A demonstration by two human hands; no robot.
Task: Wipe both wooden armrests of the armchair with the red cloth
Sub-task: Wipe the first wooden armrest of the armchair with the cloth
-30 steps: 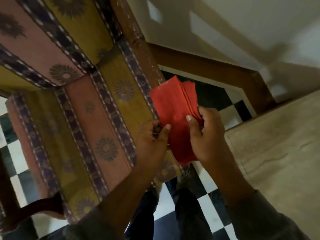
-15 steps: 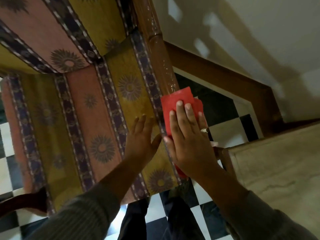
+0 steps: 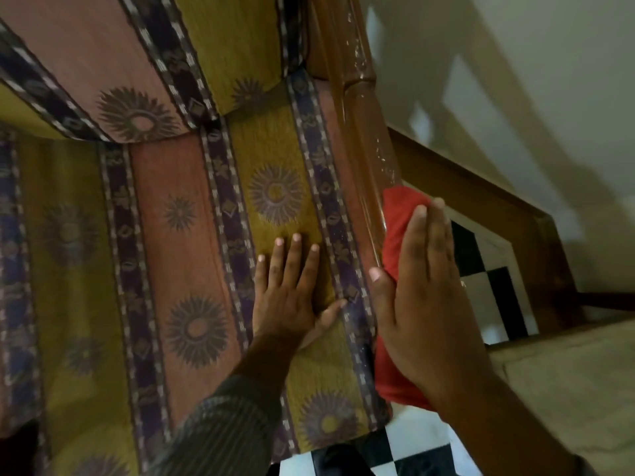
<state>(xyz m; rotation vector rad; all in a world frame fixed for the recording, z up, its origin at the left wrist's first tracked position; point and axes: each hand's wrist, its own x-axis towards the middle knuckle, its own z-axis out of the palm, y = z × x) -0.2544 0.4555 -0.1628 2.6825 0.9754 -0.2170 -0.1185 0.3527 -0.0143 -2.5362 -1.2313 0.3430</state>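
Note:
The red cloth (image 3: 398,235) is folded over the right wooden armrest (image 3: 364,132) of the armchair, near the armrest's front end. My right hand (image 3: 426,297) lies flat on the cloth and presses it against the wood, thumb on the inner side. My left hand (image 3: 292,293) rests flat with fingers spread on the patterned seat cushion (image 3: 178,255), just left of the armrest. The glossy brown armrest runs up and away past the cloth. The other armrest is out of view.
The striped back cushion (image 3: 113,63) fills the upper left. A wooden piece of furniture (image 3: 481,187) stands right of the armrest by the pale wall. Black-and-white checkered floor (image 3: 494,304) shows between them, and a beige surface (image 3: 563,389) lies at lower right.
The cloth, earlier held up in both hands, now lies on the right armrest under my right hand. My left hand let go of it and moved onto the seat cushion.

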